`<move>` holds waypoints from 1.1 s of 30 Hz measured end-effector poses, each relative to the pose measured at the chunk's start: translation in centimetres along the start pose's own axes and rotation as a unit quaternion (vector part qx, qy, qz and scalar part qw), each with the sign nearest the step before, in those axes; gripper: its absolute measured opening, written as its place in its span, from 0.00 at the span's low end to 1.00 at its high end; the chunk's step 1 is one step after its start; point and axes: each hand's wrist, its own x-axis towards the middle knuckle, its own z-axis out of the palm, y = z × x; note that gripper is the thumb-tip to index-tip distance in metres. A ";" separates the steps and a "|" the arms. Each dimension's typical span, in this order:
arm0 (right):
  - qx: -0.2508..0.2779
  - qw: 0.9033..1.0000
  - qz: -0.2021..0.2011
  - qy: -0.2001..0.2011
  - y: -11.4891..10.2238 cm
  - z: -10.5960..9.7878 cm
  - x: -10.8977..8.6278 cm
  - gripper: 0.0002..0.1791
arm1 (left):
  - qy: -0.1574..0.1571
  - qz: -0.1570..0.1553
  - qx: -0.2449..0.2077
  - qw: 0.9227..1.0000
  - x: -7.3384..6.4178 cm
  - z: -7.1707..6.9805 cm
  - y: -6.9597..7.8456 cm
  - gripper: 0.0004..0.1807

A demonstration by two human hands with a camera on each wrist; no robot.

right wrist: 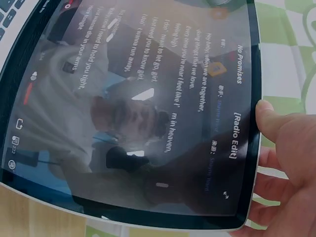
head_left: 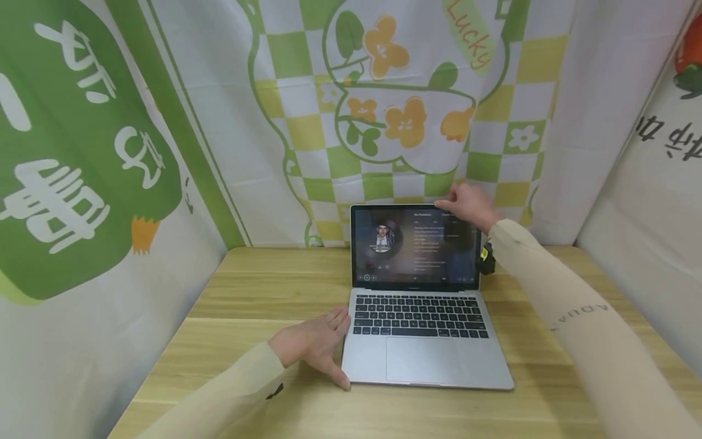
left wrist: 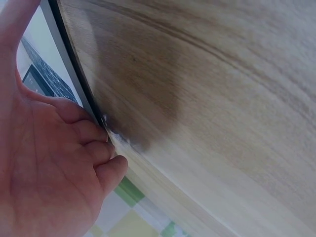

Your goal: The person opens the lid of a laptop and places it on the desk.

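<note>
An unfolded silver laptop (head_left: 421, 360) with black keys lies on the wooden table. Its lit screen (head_left: 414, 247) shows a music player with a round picture and lyrics. At the screen's upper right edge, my right hand (head_left: 468, 204) pinches the rim, thumb on the front side. The right wrist view shows that thumb (right wrist: 269, 118) at the rim and the other fingers behind the lid. My left hand (head_left: 318, 341) rests along the left side of the laptop's base, thumb near the front corner. In the left wrist view, its fingers (left wrist: 94, 148) touch the base's edge, their tips partly hidden.
The wooden table (head_left: 263, 286) stretches out on both sides of the laptop. Behind it hangs a green and yellow checked cloth (head_left: 307, 140), close to the raised screen. A small black and yellow object (head_left: 485, 259) shows by the right wrist. Printed cloths also hang left and right.
</note>
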 end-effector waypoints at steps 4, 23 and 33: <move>-0.005 1.000 0.004 0.008 0.3 0.4 0.0 0.23 | 0.000 -0.001 -0.002 1.000 -0.1 0.0 -0.1 0.74; 0.020 0.999 -0.028 -0.011 0.3 -0.9 -3.1 0.22 | -0.001 -0.003 -0.030 1.000 0.0 -0.3 -0.2 0.74; 0.018 0.999 -0.024 -0.014 0.9 -1.3 -4.7 0.36 | 0.019 -0.014 -0.063 0.998 0.0 -0.5 -0.6 0.67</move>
